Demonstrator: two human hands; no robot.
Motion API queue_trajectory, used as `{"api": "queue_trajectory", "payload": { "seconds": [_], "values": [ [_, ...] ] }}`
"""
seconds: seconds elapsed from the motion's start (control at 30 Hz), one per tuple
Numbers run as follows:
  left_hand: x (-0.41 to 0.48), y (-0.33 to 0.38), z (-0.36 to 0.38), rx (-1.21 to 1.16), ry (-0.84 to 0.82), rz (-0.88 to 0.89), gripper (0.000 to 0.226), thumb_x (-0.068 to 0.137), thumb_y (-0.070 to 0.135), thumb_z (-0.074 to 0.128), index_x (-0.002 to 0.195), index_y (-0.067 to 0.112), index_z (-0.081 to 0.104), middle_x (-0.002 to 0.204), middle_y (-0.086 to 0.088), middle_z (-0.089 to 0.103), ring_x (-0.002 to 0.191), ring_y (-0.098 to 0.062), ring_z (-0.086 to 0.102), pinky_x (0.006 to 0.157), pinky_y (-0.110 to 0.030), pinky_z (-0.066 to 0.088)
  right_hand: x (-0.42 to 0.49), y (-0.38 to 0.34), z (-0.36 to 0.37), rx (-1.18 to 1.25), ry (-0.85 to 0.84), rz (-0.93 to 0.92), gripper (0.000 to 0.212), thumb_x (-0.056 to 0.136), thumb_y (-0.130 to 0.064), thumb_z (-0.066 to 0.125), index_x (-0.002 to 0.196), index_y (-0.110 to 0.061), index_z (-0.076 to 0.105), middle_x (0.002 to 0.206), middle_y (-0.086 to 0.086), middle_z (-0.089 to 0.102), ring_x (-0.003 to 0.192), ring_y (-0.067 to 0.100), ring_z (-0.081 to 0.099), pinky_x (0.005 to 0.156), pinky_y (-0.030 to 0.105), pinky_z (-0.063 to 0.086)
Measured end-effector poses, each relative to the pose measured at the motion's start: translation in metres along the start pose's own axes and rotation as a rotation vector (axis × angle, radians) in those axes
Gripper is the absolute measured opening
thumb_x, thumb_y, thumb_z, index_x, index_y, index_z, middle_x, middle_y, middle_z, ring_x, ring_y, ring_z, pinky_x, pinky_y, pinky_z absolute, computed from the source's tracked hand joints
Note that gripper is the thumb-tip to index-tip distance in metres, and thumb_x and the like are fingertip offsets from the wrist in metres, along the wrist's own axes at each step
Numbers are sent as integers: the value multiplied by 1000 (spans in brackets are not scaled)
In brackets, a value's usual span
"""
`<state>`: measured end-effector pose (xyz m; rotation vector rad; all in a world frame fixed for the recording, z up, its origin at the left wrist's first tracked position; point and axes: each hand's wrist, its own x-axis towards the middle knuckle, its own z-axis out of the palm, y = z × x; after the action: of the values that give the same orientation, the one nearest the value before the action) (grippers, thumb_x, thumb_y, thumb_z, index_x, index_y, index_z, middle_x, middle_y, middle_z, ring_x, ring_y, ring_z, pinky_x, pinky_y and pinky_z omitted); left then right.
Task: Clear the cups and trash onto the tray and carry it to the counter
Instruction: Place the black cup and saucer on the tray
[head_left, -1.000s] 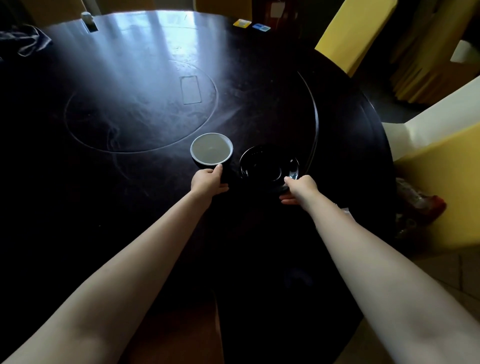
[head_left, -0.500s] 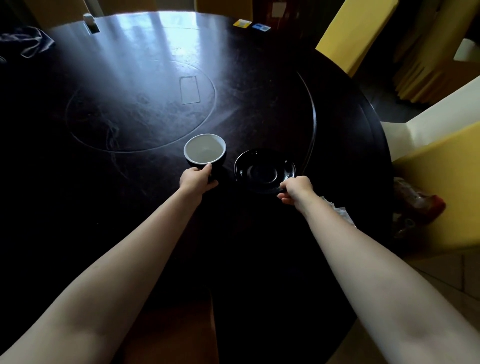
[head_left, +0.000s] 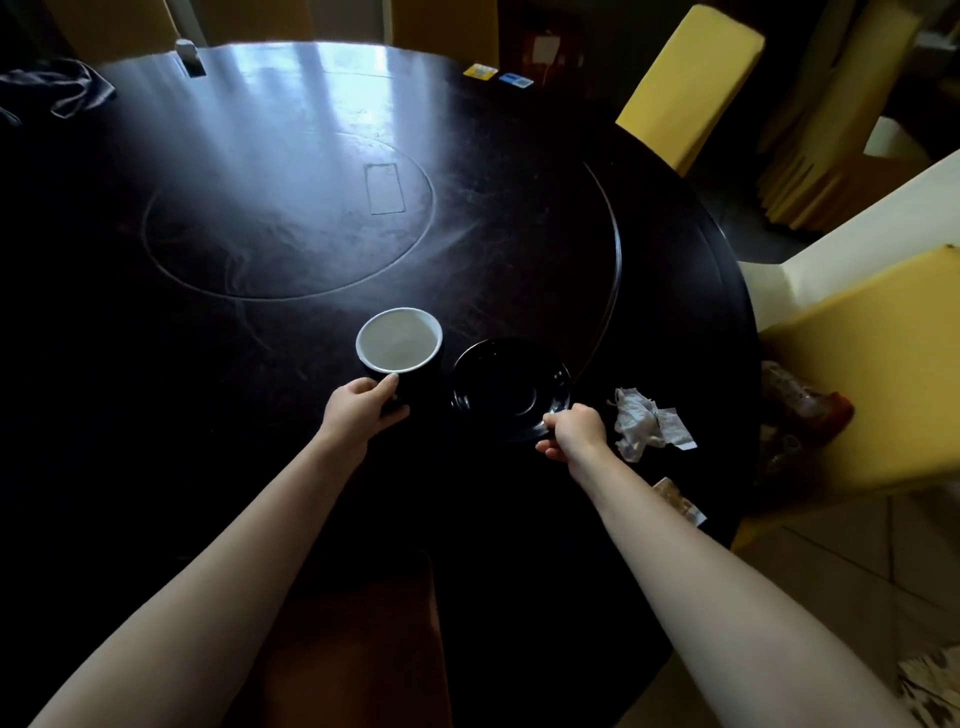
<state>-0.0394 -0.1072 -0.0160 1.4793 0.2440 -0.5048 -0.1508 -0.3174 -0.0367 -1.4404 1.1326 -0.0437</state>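
Note:
A dark cup (head_left: 399, 347) with a white inside stands on the round dark table (head_left: 260, 260). My left hand (head_left: 361, 413) grips its near side. Just to its right is a black saucer (head_left: 511, 397), and my right hand (head_left: 574, 434) pinches its near rim. A crumpled white paper napkin (head_left: 644, 423) lies on the table right of my right hand. Another scrap of paper (head_left: 680, 501) lies near the table's edge, partly hidden by my right forearm. No tray is visible.
Yellow-covered chairs (head_left: 691, 83) stand at the far right and the right (head_left: 883, 374). A dark cloth (head_left: 57, 88) lies at the far left of the table. Two small cards (head_left: 498, 75) sit at the far edge. A wooden seat (head_left: 353, 649) is below me.
Both hands have drawn slightly towards me, the left bringing the cup and the right the saucer. The crumpled napkin, earlier hidden behind my right arm, now shows.

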Motion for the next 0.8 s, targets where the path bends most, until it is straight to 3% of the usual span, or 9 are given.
{"api": "queue_trajectory", "payload": {
  "seconds": [0.23,0.4,0.7,0.8],
  "values": [
    [-39,-15,-49,34,-10,37,28,86,18,61,61,7,55,73,-6,56,60,-7,65,76,-30,57,-48,36,16,-42,-85,-34,7,85,-5,50,82,-11,48,92,14,56,41,14,54,29,15,35],
    [-64,-15,-92,13,-24,51,25,87,17,59,67,2,54,77,-9,54,67,-10,62,76,-29,58,-96,67,35,-85,-199,-103,20,87,-2,49,70,-12,45,68,6,54,28,6,47,27,14,32],
    [-114,-18,-180,97,28,43,19,88,16,57,92,-2,57,92,-20,55,68,-19,67,75,-25,56,-184,126,48,-145,-446,-34,5,87,2,50,87,-2,53,66,8,54,28,10,46,27,16,33],
    [-123,-21,-184,127,23,26,22,87,19,57,91,-3,59,94,-22,59,72,-21,67,86,-35,52,-194,141,44,-158,-442,-1,5,87,3,50,87,0,53,66,8,54,30,10,46,28,15,33]
  ]
}}
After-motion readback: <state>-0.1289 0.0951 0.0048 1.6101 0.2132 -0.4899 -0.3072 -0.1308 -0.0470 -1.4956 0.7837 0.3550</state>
